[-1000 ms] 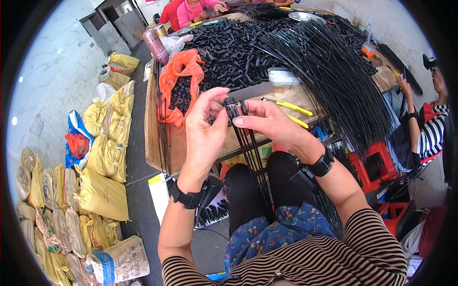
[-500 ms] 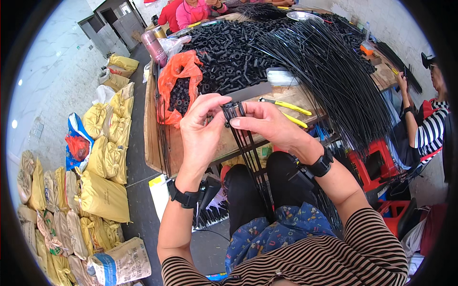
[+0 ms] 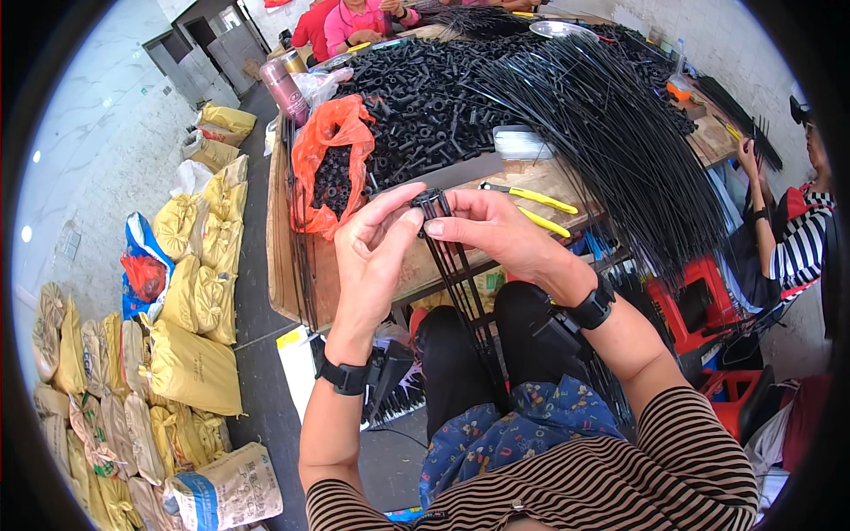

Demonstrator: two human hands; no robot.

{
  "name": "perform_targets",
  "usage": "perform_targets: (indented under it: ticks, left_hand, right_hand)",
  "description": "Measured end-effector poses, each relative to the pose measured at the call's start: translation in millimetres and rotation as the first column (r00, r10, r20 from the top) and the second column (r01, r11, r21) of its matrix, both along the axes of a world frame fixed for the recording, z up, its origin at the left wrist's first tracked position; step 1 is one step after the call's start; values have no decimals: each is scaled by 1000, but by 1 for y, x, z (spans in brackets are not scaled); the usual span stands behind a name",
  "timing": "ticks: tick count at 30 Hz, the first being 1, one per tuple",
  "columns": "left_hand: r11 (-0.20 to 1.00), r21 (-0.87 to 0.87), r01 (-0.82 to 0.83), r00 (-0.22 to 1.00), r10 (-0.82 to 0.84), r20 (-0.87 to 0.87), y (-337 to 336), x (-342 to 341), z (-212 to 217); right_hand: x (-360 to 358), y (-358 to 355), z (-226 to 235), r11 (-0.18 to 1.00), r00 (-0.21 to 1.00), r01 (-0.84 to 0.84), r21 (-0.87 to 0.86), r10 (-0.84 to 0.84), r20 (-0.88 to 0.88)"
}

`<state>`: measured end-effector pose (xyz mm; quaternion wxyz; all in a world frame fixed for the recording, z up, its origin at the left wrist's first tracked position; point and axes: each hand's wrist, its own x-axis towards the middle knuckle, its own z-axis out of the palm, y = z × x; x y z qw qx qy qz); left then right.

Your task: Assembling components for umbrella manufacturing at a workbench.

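Observation:
Both my hands meet at a small black ribbed plastic piece (image 3: 432, 203) above the table's near edge. My left hand (image 3: 376, 243) pinches it from the left with thumb and forefinger. From the other side, the thumb and forefinger of my right hand (image 3: 491, 230) close on it. Several thin black rods (image 3: 469, 301) hang from the piece down between my knees; how they join it is hidden by my fingers. Just beyond my hands, an orange plastic bag (image 3: 310, 159) of black parts stands at the left, and yellow-handled pliers (image 3: 542, 199) lie at the right.
A heap of black plastic parts (image 3: 425, 111) covers much of the wooden table (image 3: 288, 257). A large bundle of black rods (image 3: 620, 150) overhangs its right edge. Yellow sacks (image 3: 195, 363) are stacked left; red stools (image 3: 695, 301) stand right. Other people sit around the table.
My left hand has shifted slightly, its thumb moving up along the black piece. My right hand keeps nearly the same place. The person at the right has lowered their head and hands a little.

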<state>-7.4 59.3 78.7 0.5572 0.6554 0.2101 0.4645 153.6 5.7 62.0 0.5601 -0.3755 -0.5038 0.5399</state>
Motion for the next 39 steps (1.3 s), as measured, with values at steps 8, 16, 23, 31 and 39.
perform_targets:
  ticks: [8, 16, 23, 31, 39]
  left_hand:
    - [987, -118, 113, 984, -95, 149, 7, -1, -9]
    - [997, -28, -67, 991, 70, 115, -5, 11, -8]
    - [993, 20, -116, 987, 113, 118, -8, 14, -12]
    - [994, -103, -18, 987, 34, 157, -7, 9, -10]
    - [972, -189, 137, 964, -87, 252, -7, 4, -9]
  right_hand:
    - [-3, 1, -2, 1000, 998, -22, 9, 23, -57]
    - [-1, -1, 3, 1000, 1000, 1, 14, -1, -10]
    - [-4, -1, 0, 996, 997, 40, 75, -45, 62]
    - [-5, -5, 0, 998, 999, 41, 37, -42, 17]
    - [3, -11, 4, 993, 993, -84, -81, 76, -95]
